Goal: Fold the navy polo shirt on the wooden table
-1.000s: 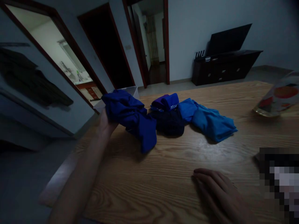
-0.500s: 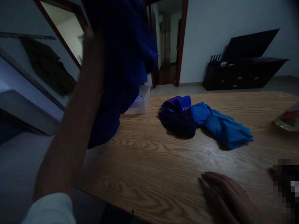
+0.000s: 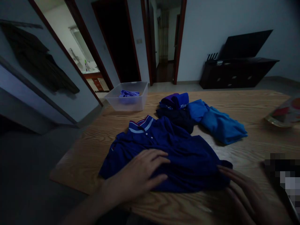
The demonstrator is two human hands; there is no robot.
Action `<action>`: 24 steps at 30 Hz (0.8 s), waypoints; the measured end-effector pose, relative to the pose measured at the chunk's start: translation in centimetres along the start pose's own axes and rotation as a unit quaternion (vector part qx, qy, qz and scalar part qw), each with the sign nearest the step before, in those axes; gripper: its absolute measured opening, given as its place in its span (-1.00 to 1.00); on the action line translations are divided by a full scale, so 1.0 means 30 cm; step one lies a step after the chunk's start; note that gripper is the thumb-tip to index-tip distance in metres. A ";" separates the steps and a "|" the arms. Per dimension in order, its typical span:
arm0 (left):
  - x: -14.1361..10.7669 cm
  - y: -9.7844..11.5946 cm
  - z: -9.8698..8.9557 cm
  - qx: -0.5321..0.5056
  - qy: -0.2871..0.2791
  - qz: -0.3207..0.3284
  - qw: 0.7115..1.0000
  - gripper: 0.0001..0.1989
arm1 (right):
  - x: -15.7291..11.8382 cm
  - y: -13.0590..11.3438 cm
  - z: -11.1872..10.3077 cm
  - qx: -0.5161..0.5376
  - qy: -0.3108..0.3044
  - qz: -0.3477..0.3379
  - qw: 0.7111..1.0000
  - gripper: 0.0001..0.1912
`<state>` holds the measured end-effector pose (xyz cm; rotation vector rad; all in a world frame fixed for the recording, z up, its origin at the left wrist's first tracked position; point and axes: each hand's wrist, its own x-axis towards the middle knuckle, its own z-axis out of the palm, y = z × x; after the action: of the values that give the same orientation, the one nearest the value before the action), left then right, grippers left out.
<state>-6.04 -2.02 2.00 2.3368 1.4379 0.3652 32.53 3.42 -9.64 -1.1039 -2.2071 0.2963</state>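
Observation:
A dark blue polo shirt (image 3: 182, 150) lies spread and wrinkled on the wooden table, its striped collar towards the far left. My left hand (image 3: 145, 168) rests flat over the shirt's middle, fingers stretched out and apart. At the shirt's right end is my right hand (image 3: 241, 187), its fingers extended and touching the edge of the cloth. Just beyond the shirt sit a dark navy garment (image 3: 175, 117), a folded blue-purple piece (image 3: 175, 101) with white lettering, and a brighter blue garment (image 3: 222, 123).
A clear plastic bin (image 3: 126, 104) holding a purple-blue cloth (image 3: 128, 93) stands at the table's far left. A shiny printed bag (image 3: 284, 114) is on the right. The wooden table (image 3: 77, 156) ends at the left and near edges. A dark cabinet (image 3: 234, 73) is beyond.
The blue shirt, held up high by my left hand before, now lies on the table. My left hand has come down and opened on it; my right hand has moved onto its edge.

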 end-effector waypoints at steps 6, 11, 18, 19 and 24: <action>-0.108 -0.220 0.020 0.141 0.035 -0.156 0.977 -0.44 | 0.109 -0.039 0.064 -0.115 -0.033 -0.146 0.982 -0.40; -0.184 -0.220 0.051 0.154 0.012 -0.204 0.967 -0.46 | 0.154 -0.006 0.076 -0.150 -0.040 -0.178 0.972 -0.50; -0.314 -0.178 0.093 0.134 -0.057 -0.261 0.954 -0.35 | 0.182 0.022 0.029 -0.138 -0.028 -0.195 0.971 -0.64; -0.352 -0.177 0.113 0.125 -0.056 -0.267 0.954 -0.32 | 0.181 0.027 0.029 -0.130 -0.032 -0.187 0.973 -0.68; -0.551 -0.243 0.207 0.125 0.013 -0.233 0.964 -0.42 | 0.164 -0.001 0.024 -0.077 -0.091 -0.153 0.981 -0.78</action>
<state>-16.70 -14.93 -7.21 2.0781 2.0822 0.0855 29.90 7.30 -7.98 -0.8238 -2.5590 0.0961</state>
